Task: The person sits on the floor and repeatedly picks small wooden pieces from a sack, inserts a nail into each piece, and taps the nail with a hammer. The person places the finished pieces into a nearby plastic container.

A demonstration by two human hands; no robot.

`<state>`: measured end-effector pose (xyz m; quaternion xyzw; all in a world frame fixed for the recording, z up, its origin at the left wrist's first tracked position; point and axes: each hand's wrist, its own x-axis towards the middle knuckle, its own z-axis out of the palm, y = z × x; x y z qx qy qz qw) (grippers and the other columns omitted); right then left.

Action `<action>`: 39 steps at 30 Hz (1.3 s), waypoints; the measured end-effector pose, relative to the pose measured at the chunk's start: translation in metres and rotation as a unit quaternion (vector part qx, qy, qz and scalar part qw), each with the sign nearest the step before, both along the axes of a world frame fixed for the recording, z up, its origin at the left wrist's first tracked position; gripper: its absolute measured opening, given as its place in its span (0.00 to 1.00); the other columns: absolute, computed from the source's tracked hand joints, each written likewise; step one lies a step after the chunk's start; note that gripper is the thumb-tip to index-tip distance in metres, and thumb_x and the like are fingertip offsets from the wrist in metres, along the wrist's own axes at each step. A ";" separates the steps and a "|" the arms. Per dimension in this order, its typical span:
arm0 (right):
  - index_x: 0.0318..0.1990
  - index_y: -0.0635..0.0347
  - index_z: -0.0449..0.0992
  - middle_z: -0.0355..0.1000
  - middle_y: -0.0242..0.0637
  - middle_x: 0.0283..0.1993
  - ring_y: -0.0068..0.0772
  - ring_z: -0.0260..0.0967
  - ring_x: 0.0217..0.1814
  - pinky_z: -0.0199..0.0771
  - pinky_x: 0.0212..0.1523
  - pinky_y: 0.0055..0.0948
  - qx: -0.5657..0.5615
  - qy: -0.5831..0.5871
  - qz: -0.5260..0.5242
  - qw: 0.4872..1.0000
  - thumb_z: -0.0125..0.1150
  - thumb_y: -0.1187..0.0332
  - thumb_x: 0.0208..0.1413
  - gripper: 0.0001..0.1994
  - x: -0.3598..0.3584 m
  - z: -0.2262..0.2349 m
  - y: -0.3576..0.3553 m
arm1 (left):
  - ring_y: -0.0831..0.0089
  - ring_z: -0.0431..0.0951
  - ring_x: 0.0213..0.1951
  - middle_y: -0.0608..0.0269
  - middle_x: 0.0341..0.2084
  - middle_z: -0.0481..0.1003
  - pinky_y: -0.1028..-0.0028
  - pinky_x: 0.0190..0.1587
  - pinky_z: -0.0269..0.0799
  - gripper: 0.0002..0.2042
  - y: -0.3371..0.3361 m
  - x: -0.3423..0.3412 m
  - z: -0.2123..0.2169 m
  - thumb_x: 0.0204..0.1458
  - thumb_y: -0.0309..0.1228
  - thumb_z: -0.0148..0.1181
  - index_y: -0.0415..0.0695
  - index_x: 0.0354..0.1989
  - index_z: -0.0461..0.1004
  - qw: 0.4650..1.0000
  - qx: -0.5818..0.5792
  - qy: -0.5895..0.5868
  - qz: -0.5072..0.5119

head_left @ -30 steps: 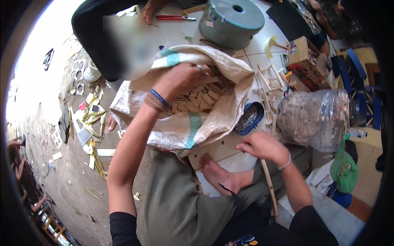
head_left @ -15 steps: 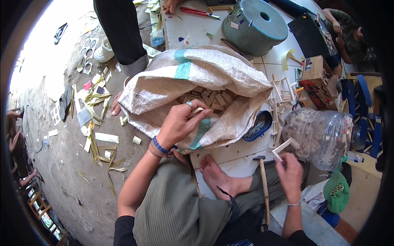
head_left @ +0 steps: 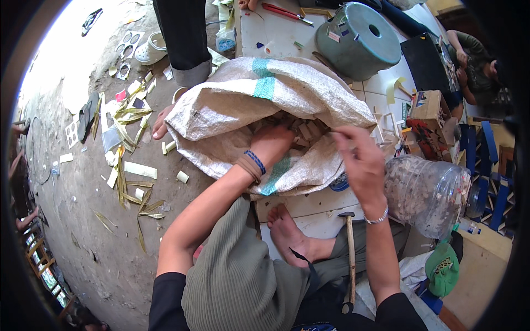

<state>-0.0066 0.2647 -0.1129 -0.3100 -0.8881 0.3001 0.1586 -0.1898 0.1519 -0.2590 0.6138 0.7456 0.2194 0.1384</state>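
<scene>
the left hand (head_left: 272, 142) is inside the white sack (head_left: 218, 113), at the wood pieces (head_left: 311, 131); finger state cannot be determined. the right hand (head_left: 361, 160), blurred, overlaps the sack's right edge; grip indeterminable.

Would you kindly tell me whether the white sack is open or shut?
Open: the white sack gapes, showing wooden pieces, with the left hand partly inside.

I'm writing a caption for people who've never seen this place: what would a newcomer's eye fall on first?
Probably the big whitish sack with green bands, gaping mid-picture, with the left hand inside among small wooden pieces. Next, perhaps the round grey-green tub beyond it, toward the upper right, and the large clear bottle of scraps lying on its side at the right.
</scene>
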 end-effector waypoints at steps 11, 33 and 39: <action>0.59 0.48 0.82 0.77 0.45 0.58 0.51 0.75 0.61 0.76 0.61 0.45 0.066 -0.213 0.236 0.946 0.57 0.73 0.60 0.20 -0.027 -0.096 0.040 | 0.54 0.82 0.53 0.60 0.61 0.75 0.58 0.54 0.80 0.14 -0.033 0.017 -0.003 0.61 0.37 0.61 0.53 0.54 0.84 0.995 -0.011 -0.092 0.047; 0.61 0.62 0.78 0.84 0.39 0.50 0.24 0.80 0.49 0.79 0.53 0.28 -0.287 0.081 0.022 0.954 0.66 0.67 0.68 0.17 0.000 -0.075 0.012 | 0.81 0.83 0.41 0.60 0.35 0.86 0.74 0.42 0.79 0.13 -0.019 0.005 0.037 0.63 0.32 0.69 0.40 0.52 0.81 0.910 0.079 -0.396 0.089; 0.62 0.60 0.77 0.82 0.34 0.49 0.20 0.78 0.50 0.79 0.52 0.26 -0.286 0.105 0.014 0.952 0.67 0.67 0.68 0.18 0.004 -0.051 -0.011 | 0.84 0.80 0.45 0.67 0.40 0.84 0.78 0.48 0.77 0.13 -0.026 -0.003 0.067 0.64 0.32 0.69 0.39 0.53 0.81 0.866 0.060 -0.490 0.085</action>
